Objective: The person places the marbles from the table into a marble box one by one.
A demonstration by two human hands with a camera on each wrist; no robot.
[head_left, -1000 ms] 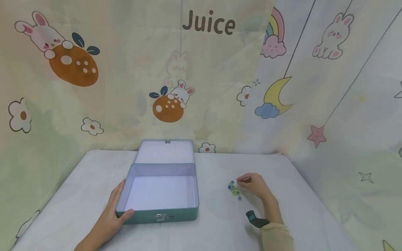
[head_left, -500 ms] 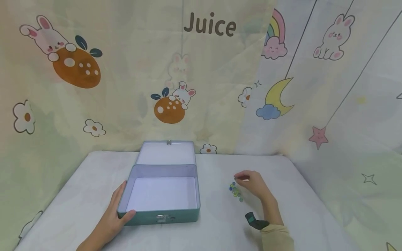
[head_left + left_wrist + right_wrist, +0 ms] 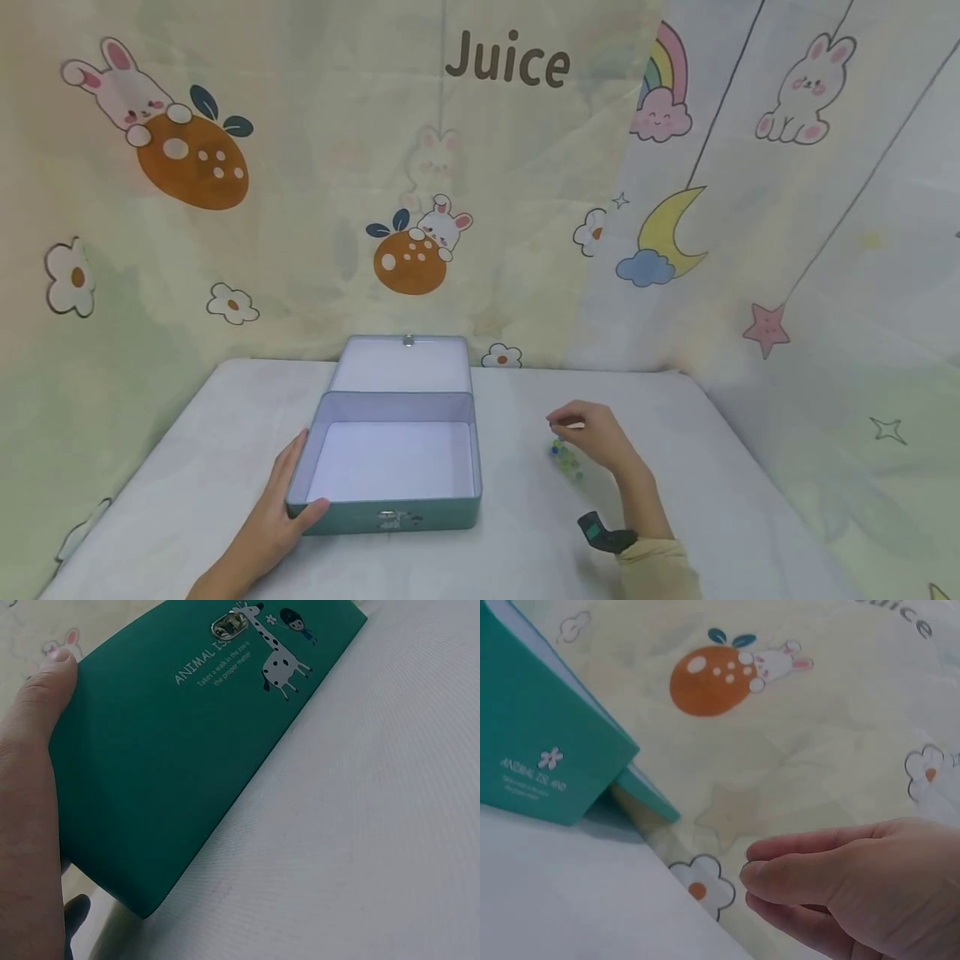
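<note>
An uncovered green metal box (image 3: 390, 515) with a white inside stands on the table. My left hand (image 3: 262, 521) grips its front left corner, fingers along the side and thumb on the front; the left wrist view shows the thumb against the green wall (image 3: 150, 765). Several small blue, green and yellow glass beads (image 3: 567, 461) lie in a cluster right of the box. Just above and behind them, my right hand (image 3: 600, 437) pinches a small dark bead (image 3: 552, 424) between thumb and fingertips, mostly hidden by them. The right wrist view shows this hand (image 3: 855, 885) beside the box.
The lid (image 3: 401, 363) is tilted back behind the box, near the table's far edge. A white cloth covers the table (image 3: 525, 550). Behind it hangs a printed curtain (image 3: 300, 167) with rabbits, flowers and a moon. A dark strap device sits on my right wrist.
My right hand has lifted slightly from the bead cluster and shifted left toward the box, the small bead in its fingertips. The left hand keeps its grip; the head view has shifted slightly.
</note>
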